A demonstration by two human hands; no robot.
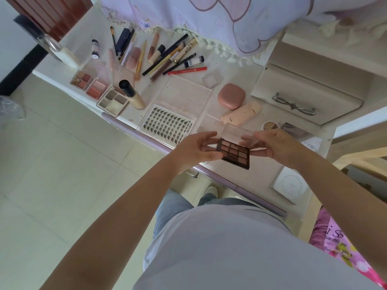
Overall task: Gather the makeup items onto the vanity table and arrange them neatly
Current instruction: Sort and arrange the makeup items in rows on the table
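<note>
Makeup already covers most of the vanity table (247,172), so the gathering looks largely done, while the tidying seems only partly so. Going from big to small: the lash tray (169,124) with its clear lid open lies near the front edge; three open blush and shadow palettes (98,91) sit in a loose row at the left end, with a foundation bottle (132,94) lying beside them; a pink compact (231,96) and a peach tube (241,113) lie to the right; pencils and brushes (165,55) are still a crossed heap at the back, which I judge needs straightening. The eyeshadow palette (234,152), dark-framed, with brown and pink pans and a clear lid raised, is held above the front edge, not yet set down. The left hand (196,150) pinches its left side, and the right hand (276,146) grips its right side and lid.
</note>
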